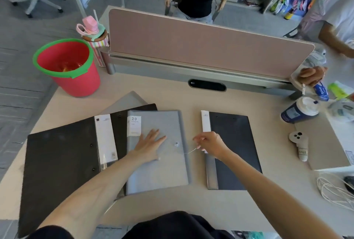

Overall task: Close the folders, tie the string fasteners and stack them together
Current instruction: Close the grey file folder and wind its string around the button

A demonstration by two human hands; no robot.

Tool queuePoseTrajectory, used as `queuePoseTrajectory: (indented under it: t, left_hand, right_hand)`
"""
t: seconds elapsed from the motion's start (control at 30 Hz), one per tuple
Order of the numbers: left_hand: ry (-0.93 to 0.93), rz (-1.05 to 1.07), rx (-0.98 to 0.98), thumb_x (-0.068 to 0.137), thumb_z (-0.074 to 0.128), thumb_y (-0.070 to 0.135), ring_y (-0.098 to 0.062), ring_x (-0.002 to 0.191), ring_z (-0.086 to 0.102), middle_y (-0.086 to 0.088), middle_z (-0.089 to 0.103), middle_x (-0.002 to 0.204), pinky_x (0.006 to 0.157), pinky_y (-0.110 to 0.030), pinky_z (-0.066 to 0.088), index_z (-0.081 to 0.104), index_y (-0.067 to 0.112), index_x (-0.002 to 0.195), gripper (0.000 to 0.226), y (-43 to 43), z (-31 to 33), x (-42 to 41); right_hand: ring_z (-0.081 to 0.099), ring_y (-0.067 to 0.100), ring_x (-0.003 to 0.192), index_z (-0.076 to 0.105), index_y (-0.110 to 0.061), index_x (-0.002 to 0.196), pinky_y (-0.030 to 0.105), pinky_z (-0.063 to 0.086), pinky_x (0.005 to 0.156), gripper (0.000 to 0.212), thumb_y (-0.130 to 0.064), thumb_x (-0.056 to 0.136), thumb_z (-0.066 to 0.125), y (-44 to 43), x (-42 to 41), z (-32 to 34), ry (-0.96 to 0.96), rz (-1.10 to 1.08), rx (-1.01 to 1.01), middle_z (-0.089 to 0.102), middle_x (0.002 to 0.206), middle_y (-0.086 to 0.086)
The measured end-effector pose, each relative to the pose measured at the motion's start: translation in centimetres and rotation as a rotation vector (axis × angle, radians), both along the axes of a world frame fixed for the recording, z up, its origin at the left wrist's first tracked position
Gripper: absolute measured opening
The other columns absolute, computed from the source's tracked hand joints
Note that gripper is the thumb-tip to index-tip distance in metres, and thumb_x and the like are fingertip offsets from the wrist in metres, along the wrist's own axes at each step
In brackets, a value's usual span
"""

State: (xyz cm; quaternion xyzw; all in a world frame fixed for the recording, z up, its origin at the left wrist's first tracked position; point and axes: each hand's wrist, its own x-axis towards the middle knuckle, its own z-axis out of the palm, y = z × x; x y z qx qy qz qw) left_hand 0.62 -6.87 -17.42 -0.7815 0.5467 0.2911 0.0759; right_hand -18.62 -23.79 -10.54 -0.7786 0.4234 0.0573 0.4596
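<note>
A closed grey folder lies in the middle of the desk, with a round fastener button on its cover. My left hand rests flat on this cover, fingers spread. My right hand pinches the thin white string that runs out from the folder's right edge. An open black folder with a white label strip lies to the left, partly under the grey one. A closed black folder with a white and grey spine lies to the right.
A red bucket with a green rim stands at the desk's far left corner. A pink divider panel crosses the back. A paper cup, a white controller, a grey board and white cables lie on the right. Another person's hand grips the divider's end.
</note>
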Motion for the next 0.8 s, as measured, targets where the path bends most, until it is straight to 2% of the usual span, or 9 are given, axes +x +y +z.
queuePoseTrajectory:
  t: [0.07, 0.13, 0.2, 0.27, 0.33, 0.4, 0.5, 0.63, 0.8]
  left_hand:
    - [-0.031, -0.034, 0.009, 0.084, 0.069, 0.041, -0.027, 0.151, -0.009, -0.009, -0.009, 0.164, 0.119, -0.054, 0.007, 0.011, 0.026, 0.156, 0.095, -0.7, -0.5, 0.3]
    - [-0.043, -0.045, 0.009, 0.082, 0.070, 0.043, -0.027, 0.151, -0.010, -0.009, -0.009, 0.164, 0.120, -0.052, 0.007, 0.011, 0.027, 0.156, 0.096, -1.0, -0.7, 0.6]
    - [-0.054, -0.049, 0.007, 0.082, 0.070, 0.044, -0.026, 0.151, -0.009, -0.009, -0.009, 0.164, 0.119, -0.051, 0.006, 0.011, 0.027, 0.156, 0.097, -1.0, -0.9, 0.6]
    - [-0.056, -0.038, 0.007, 0.082, 0.070, 0.043, -0.026, 0.151, -0.009, -0.008, -0.009, 0.165, 0.118, -0.050, 0.006, 0.009, 0.028, 0.156, 0.097, -0.9, -1.3, 0.5]
    - [-0.038, -0.021, 0.006, 0.083, 0.070, 0.043, -0.026, 0.151, -0.010, -0.008, -0.010, 0.165, 0.119, -0.049, 0.005, 0.007, 0.028, 0.156, 0.097, -1.0, -1.6, 0.5]
    - [-0.043, -0.028, 0.004, 0.083, 0.069, 0.043, -0.026, 0.151, -0.009, -0.008, -0.010, 0.165, 0.119, -0.048, 0.006, 0.007, 0.028, 0.156, 0.097, -1.0, -1.5, 0.7]
    - [-0.041, -0.032, -0.003, 0.085, 0.068, 0.042, -0.027, 0.151, -0.009, -0.009, -0.009, 0.164, 0.119, -0.046, 0.005, 0.007, 0.027, 0.156, 0.095, -1.0, -1.3, 0.5]
    - [-0.034, -0.019, -0.020, 0.085, 0.068, 0.041, -0.026, 0.152, -0.008, -0.007, -0.009, 0.165, 0.118, -0.044, 0.004, 0.009, 0.027, 0.156, 0.094, -0.8, -1.4, 0.5]
    - [-0.036, -0.036, -0.034, 0.087, 0.066, 0.041, -0.026, 0.151, -0.010, -0.007, -0.011, 0.164, 0.119, -0.047, 0.001, 0.006, 0.028, 0.156, 0.093, -0.5, -1.4, 0.5]
  right_hand:
    - [0.062, 0.004, 0.070, 0.073, -0.013, 0.102, 0.018, 0.047, 0.068, 0.020, -0.014, 0.093, 0.055, -0.5, -0.3, -0.5, 0.030, 0.127, -0.065, 0.066, 0.082, -0.006]
    - [0.063, 0.014, 0.089, 0.069, -0.015, 0.110, 0.021, 0.046, 0.077, 0.026, -0.011, 0.094, 0.051, -1.4, -0.3, -1.2, 0.092, 0.269, -0.144, 0.065, 0.100, -0.004]
    - [0.059, 0.018, 0.109, 0.064, -0.019, 0.120, 0.026, 0.047, 0.089, 0.032, -0.011, 0.093, 0.049, -2.3, -0.1, -2.3, 0.203, 0.477, -0.285, 0.062, 0.119, -0.003]
    - [0.053, 0.020, 0.119, 0.061, -0.022, 0.123, 0.034, 0.045, 0.096, 0.037, -0.009, 0.090, 0.050, -3.0, 0.4, -3.6, 0.325, 0.732, -0.448, 0.058, 0.126, -0.001]
    - [0.054, 0.025, 0.114, 0.062, -0.022, 0.115, 0.035, 0.042, 0.088, 0.036, -0.005, 0.087, 0.047, -3.3, 0.9, -4.7, 0.420, 0.934, -0.580, 0.060, 0.119, 0.002]
    - [0.056, 0.026, 0.106, 0.063, -0.022, 0.108, 0.034, 0.037, 0.078, 0.031, -0.004, 0.087, 0.047, -3.3, 1.3, -5.4, 0.458, 1.032, -0.654, 0.062, 0.111, 0.004]
    - [0.059, 0.023, 0.102, 0.066, -0.022, 0.107, 0.034, 0.039, 0.079, 0.022, -0.017, 0.095, 0.048, -3.1, 1.5, -5.2, 0.420, 1.048, -0.588, 0.068, 0.107, 0.001]
    - [0.061, 0.026, 0.102, 0.062, -0.017, 0.111, 0.034, 0.043, 0.080, 0.029, -0.025, 0.100, 0.036, -2.1, 2.5, -4.1, 0.420, 0.887, -0.231, 0.068, 0.112, 0.006]
    - [0.060, 0.036, 0.104, 0.054, -0.011, 0.117, 0.038, 0.041, 0.078, 0.041, -0.034, 0.103, 0.023, -0.3, 3.7, -4.1, 0.415, 0.887, -0.383, 0.064, 0.112, 0.017]
